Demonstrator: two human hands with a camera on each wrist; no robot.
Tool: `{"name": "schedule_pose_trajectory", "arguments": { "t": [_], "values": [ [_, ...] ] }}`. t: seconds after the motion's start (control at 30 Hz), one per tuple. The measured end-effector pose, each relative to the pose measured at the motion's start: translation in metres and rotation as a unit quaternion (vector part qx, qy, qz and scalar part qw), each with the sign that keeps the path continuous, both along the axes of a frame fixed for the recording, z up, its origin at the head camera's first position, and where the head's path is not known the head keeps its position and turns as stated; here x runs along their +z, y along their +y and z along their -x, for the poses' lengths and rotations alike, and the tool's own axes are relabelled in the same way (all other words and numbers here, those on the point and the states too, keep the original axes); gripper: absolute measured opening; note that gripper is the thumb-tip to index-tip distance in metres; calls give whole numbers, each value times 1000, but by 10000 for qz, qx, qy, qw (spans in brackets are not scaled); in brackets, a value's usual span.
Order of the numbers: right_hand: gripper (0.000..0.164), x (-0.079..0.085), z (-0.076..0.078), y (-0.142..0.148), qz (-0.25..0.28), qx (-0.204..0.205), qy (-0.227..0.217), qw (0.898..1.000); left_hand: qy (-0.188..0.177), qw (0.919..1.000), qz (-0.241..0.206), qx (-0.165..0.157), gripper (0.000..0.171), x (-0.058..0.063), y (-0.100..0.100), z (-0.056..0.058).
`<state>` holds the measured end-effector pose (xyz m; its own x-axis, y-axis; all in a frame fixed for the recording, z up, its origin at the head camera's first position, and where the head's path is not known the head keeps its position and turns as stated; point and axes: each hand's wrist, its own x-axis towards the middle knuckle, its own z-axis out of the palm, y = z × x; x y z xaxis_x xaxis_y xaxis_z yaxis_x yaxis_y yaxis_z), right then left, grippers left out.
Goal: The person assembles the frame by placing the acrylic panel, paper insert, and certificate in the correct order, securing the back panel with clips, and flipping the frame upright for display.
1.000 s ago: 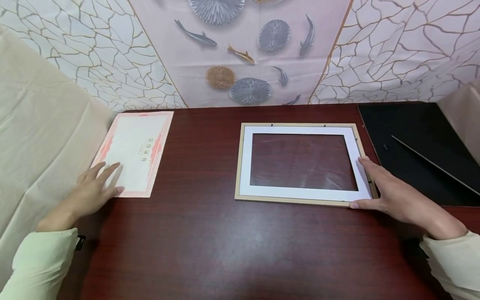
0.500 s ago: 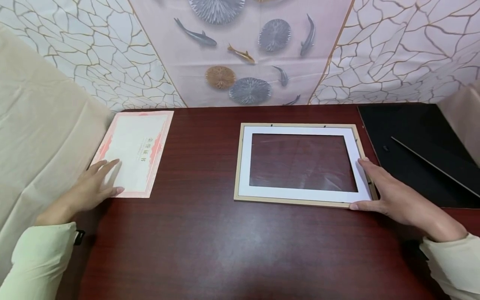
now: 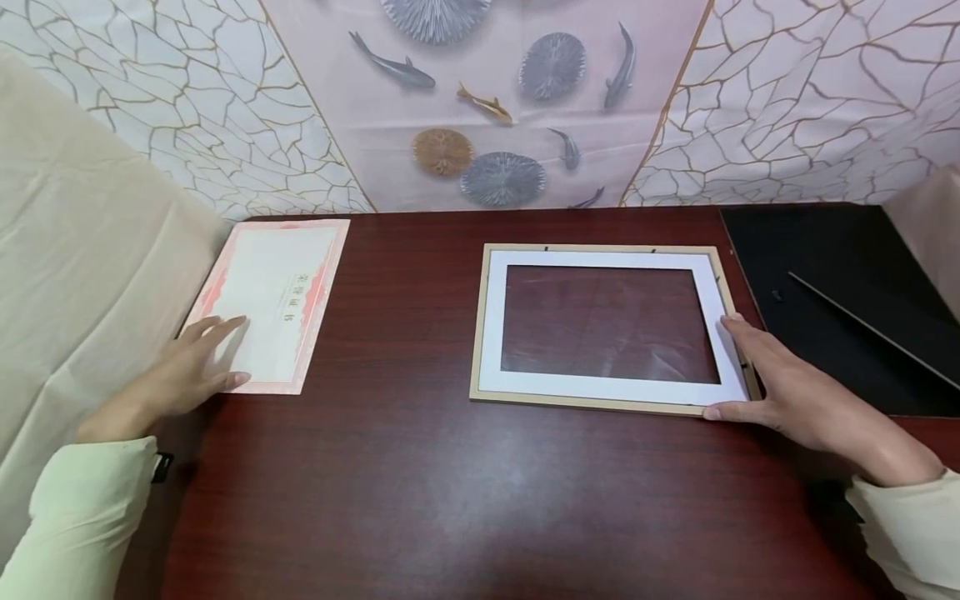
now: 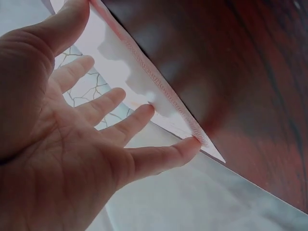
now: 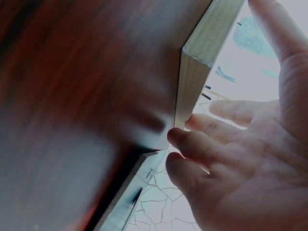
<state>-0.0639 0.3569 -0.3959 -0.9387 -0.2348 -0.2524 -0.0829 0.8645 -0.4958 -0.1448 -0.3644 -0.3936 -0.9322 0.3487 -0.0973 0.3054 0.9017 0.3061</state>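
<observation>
A certificate (image 3: 262, 292) with a pink border and printed characters lies flat at the left of the table. My left hand (image 3: 176, 375) rests at its near left corner, fingers spread; in the left wrist view the fingertips (image 4: 190, 146) meet the paper's edge. A light wooden picture frame (image 3: 477, 333) with a white mat (image 3: 600, 387) lies right of centre, the table showing through its opening. My right hand (image 3: 787, 392) spans the frame's near right corner, thumb at the near edge and fingers along the right side. Its palm shows bare in the right wrist view.
A black backing board (image 3: 832, 242) lies at the far right, with a thin strip (image 3: 870, 325) slanting up across it. Small metal tabs (image 3: 653, 251) stick up along the frame's edge. A patterned cloth (image 3: 495, 108) hangs behind the dark red table (image 3: 420, 500).
The view has shifted very slightly. Both hands stay in place on the certificate and the picture frame, and neither of these has visibly moved.
</observation>
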Motion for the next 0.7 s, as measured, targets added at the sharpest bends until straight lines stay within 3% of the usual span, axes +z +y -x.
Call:
{"name": "schedule_pose_trajectory", "arguments": {
  "t": [0.23, 0.7],
  "values": [
    [123, 1, -1, 0, 53, 48, 37, 10000, -116, 9998, -3, 184, 86, -2, 0, 1],
    [125, 0, 0, 1, -8, -18, -6, 10000, -406, 9989, 130, 190, 91, 2, 0, 5]
  ]
}}
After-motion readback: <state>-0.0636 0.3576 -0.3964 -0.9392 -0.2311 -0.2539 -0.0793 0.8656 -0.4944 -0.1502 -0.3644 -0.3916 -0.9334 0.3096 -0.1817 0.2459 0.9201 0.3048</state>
